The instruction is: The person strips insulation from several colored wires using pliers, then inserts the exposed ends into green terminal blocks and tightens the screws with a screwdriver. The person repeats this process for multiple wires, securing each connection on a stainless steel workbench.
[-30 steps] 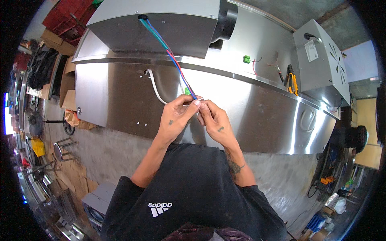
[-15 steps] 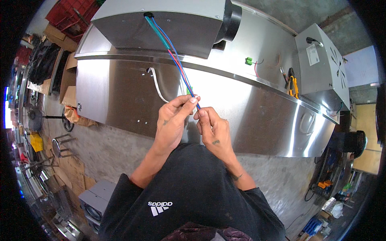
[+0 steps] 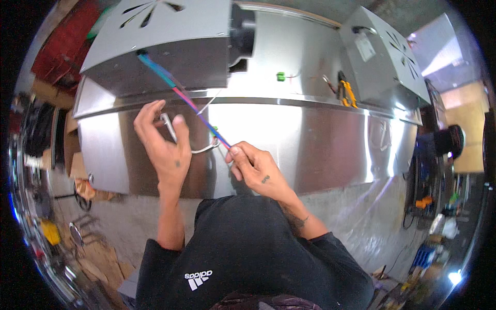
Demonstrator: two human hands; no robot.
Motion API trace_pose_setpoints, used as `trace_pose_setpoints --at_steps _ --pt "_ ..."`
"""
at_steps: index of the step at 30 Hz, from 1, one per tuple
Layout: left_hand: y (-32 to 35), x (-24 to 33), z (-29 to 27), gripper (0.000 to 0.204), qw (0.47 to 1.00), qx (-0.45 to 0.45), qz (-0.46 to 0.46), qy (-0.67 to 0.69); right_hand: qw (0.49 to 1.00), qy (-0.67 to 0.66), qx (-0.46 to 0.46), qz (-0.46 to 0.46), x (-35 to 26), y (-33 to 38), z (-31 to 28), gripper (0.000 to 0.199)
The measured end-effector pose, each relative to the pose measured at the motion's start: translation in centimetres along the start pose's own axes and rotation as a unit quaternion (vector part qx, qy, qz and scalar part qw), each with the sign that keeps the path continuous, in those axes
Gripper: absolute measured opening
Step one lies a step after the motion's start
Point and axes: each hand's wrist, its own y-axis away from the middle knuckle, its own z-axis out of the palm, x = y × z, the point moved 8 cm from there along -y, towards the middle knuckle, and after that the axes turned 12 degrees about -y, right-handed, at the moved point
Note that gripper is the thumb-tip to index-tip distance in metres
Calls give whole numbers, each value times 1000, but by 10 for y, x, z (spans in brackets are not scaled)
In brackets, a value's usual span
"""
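One hand lets go, the other keeps the pinch

From the head view, my left hand [image 3: 166,150] is off the wires that both hands held half a second ago, and it now sits further to the left, thumb and fingers spread wide. A white cable [image 3: 204,150] shows in that gap; I cannot tell whether I touch it. My right hand [image 3: 257,168] still pinches the lower end of the wire bundle [image 3: 184,99], thumb against fingers. So my right alone steadies the wires, and my left is free. The bundle runs slantwise, blue and pink-red below a green-blue stretch, up to a hole in a grey metal box [image 3: 196,31] with a black round outlet [image 3: 243,31].

Behind my hands is a shiny steel panel [image 3: 289,139]. On the steel beyond its ledge lie a small green connector [image 3: 280,77] and orange-handled pliers [image 3: 347,94], the pliers just beside a second grey box [image 3: 385,77]. Below spreads a grey concrete floor [image 3: 351,222], with a round stool [image 3: 76,234] and a yellow object [image 3: 50,232] at far left, both blurred.
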Motion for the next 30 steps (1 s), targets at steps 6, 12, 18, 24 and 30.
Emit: trace_pose_setpoints --at_steps 6,12,18,24,30 --pt "6 66 34 43 908 -209 354 -82 997 18 -76 -17 -24 -12 -16 39" --pt "-8 30 47 17 962 -193 194 1 992 16 48 -112 -23 -53 -108 63" --pt "-12 -22 51 19 943 -157 -68 285 629 575 512 -106 -37 -68 -305 37" --pt "-22 -23 59 16 902 -167 -156 368 646 616 450 20 22 -45 -437 56" --pt "-20 -24 59 16 899 -176 -172 362 589 615 514 -97 2 -24 -410 56"
